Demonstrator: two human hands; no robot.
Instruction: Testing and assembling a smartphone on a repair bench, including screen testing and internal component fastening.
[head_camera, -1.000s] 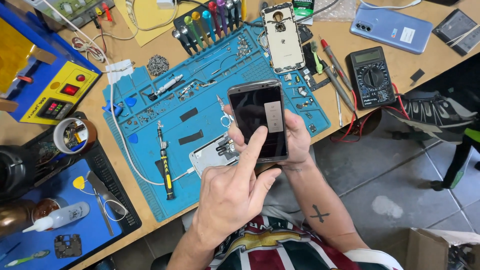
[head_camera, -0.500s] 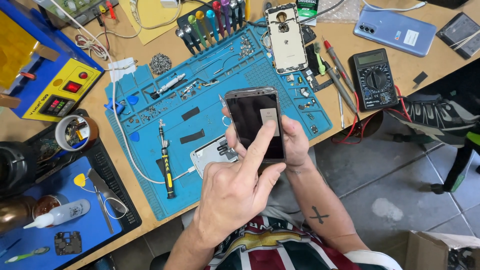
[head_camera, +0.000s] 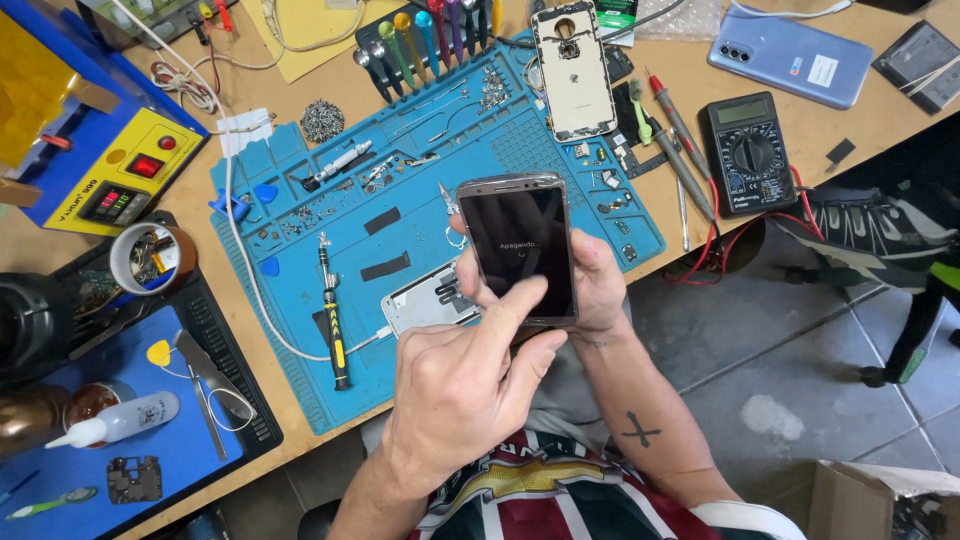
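Phone (head_camera: 520, 245) resting upright in right hand (head_camera: 590, 285), fingers closing around its edges above blue mat (head_camera: 300, 300); left hand (head_camera: 465, 390) pressing forefinger onto dark glass. Probably light, stiff, slippery, fragile: gripping by side frame seeming safest.
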